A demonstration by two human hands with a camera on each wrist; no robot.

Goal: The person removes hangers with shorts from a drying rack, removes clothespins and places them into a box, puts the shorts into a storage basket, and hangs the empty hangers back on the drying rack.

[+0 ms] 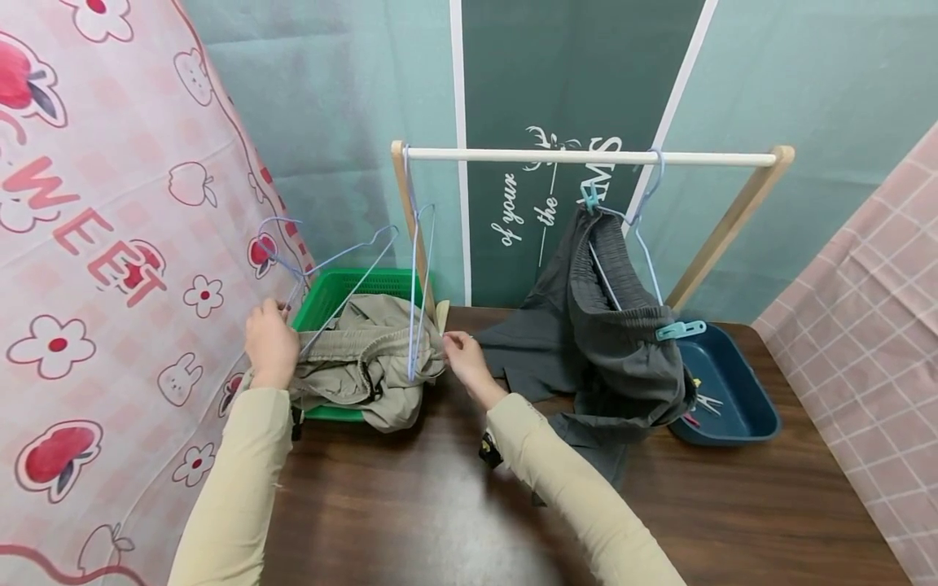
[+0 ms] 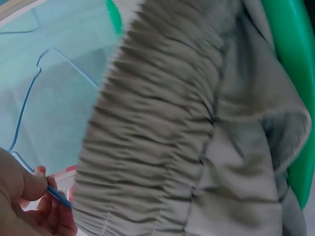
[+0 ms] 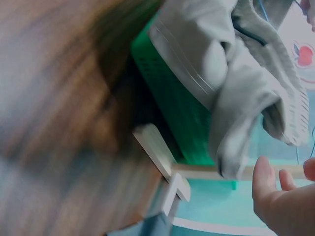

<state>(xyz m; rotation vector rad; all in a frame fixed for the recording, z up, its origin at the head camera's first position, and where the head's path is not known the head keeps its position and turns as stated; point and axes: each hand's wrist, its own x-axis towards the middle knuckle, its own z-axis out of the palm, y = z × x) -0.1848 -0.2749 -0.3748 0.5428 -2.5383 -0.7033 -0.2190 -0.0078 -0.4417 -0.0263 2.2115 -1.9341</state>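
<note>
My left hand [image 1: 271, 343] pinches the wire of a light blue clothes hanger [image 1: 352, 246] at its lower left corner; the left wrist view shows the thumb and fingers round the blue wire [image 2: 58, 195]. The hanger tilts across beige trousers [image 1: 396, 403], whose gathered elastic waistband [image 2: 142, 128] lies beside that hand. These trousers are heaped in a green basket [image 1: 344, 281] and spill over its front. My right hand [image 1: 469, 362] is by the right end of the waistband. In the right wrist view its thumb and fingers [image 3: 266, 179] stand apart, just off the cloth.
A rack with a white bar [image 1: 498, 155] and wooden posts stands behind. An empty hanger [image 1: 414, 277] hangs at its left; dark grey trousers [image 1: 623, 358] hang at its right, held by blue clothespins [image 1: 680, 330]. A blue tray [image 1: 725, 382] holding clothespins sits on the brown table [image 1: 410, 505].
</note>
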